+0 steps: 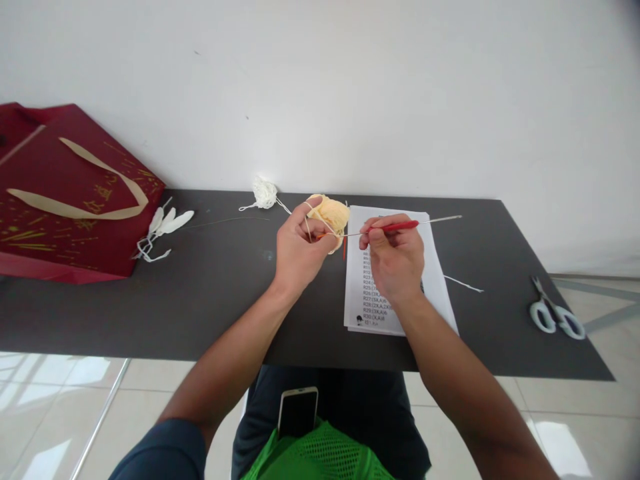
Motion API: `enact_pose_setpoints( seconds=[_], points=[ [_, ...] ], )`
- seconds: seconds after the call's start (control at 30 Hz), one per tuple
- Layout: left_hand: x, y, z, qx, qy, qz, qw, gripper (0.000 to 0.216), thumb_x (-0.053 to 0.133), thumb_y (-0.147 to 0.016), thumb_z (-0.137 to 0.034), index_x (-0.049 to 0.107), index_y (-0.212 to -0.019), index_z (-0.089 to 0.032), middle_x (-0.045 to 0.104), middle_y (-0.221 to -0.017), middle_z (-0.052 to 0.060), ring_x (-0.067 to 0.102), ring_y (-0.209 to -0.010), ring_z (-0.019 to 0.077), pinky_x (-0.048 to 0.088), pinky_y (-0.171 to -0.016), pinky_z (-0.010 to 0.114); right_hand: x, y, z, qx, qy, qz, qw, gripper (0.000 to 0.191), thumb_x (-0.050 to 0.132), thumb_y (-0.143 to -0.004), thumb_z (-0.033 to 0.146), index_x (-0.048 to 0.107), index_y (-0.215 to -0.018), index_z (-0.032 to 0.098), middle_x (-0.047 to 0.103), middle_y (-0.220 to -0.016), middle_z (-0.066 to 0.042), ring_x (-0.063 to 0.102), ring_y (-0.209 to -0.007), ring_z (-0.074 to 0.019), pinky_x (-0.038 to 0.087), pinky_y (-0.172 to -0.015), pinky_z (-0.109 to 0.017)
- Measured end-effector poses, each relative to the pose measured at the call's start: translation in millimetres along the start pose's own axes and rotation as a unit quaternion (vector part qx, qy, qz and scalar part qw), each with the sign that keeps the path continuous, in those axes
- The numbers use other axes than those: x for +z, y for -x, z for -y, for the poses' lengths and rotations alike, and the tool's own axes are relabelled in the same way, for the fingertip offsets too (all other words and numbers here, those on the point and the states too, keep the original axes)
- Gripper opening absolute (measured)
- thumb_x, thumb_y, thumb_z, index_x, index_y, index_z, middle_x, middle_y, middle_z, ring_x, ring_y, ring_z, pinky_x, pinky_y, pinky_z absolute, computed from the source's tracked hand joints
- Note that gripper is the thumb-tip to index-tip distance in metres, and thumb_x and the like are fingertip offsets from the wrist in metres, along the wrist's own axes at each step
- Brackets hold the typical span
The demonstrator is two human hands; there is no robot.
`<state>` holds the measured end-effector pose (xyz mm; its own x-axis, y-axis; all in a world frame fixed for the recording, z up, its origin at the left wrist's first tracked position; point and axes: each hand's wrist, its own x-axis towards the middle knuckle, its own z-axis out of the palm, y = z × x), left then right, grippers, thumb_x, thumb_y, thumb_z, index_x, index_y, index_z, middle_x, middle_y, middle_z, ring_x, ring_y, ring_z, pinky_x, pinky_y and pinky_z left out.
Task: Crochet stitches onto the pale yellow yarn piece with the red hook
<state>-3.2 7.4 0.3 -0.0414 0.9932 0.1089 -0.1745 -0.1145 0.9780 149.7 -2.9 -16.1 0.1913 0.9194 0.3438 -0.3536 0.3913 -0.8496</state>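
My right hand is closed around the red handle of a double-ended crochet hook, its thin metal shaft pointing left. The hook's left tip meets yarn at the fingertips of my left hand. A pale strand of yarn loops over the raised left index finger while thumb and fingers pinch together. Right behind that hand is a pale yellow bundle, yarn or crochet work; whether the fingers grip it I cannot tell. A ball of white yarn lies by the wall, its strand running to my left hand.
Printed pattern sheets lie under my right hand, an orange stick beside them. Grey-handled scissors rest at the right. White crocheted pieces lie beside a red gift bag on the left. A phone is on my lap.
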Motion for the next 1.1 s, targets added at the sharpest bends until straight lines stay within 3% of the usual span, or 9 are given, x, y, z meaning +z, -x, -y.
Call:
enact_pose_setpoints(
  seconds=[0.27,0.53,0.87,1.1],
  points=[
    [0.6,0.6,-2.0,-0.026,0.072,0.014,0.997,0.051,0.079,-0.065,-0.01,0.069,-0.114,-0.019,0.069,-0.075,-0.002,0.058,-0.062,0.0091,0.046,-0.062,0.022,4.9,1.0,-3.9,0.129,-0.088,-0.034,0.987,0.021,0.087,-0.078,0.033,0.07,-0.087,0.026,0.073,-0.087,0.004,0.065,-0.068,-0.0081,0.061,-0.064,-0.022],
    [1.0,0.1,-1.7,-0.005,0.097,0.008,0.995,0.06,0.082,-0.068,-0.014,0.065,-0.125,-0.021,0.071,-0.085,-0.001,0.062,-0.07,0.0098,0.049,-0.066,0.023,9.4,6.0,-8.3,0.152,-0.073,-0.062,0.984,0.015,0.082,-0.084,0.035,0.073,-0.088,0.025,0.073,-0.092,0.003,0.068,-0.074,-0.006,0.065,-0.072,-0.017],
    [4.2,6.4,-14.0,-0.023,0.06,-0.016,0.998,0.084,0.081,-0.069,-0.012,0.054,-0.148,-0.027,0.072,-0.074,-0.002,0.047,-0.052,0.0076,0.038,-0.051,0.022,17.7,10.0,-3.5,0.072,-0.031,-0.064,0.995,0.012,0.082,-0.084,0.033,0.073,-0.089,0.026,0.075,-0.089,0.002,0.066,-0.071,-0.0098,0.062,-0.069,-0.026],
    [4.4,5.6,-15.3,-0.037,0.107,-0.012,0.993,0.085,0.084,-0.068,-0.012,0.055,-0.147,-0.027,0.073,-0.073,-0.002,0.062,-0.065,0.0124,0.052,-0.067,0.024,15.4,9.0,-6.4,0.049,-0.025,-0.093,0.994,0.014,0.087,-0.077,0.03,0.076,-0.086,0.027,0.071,-0.082,0.004,0.061,-0.066,-0.0084,0.056,-0.066,-0.026]
  ],
)
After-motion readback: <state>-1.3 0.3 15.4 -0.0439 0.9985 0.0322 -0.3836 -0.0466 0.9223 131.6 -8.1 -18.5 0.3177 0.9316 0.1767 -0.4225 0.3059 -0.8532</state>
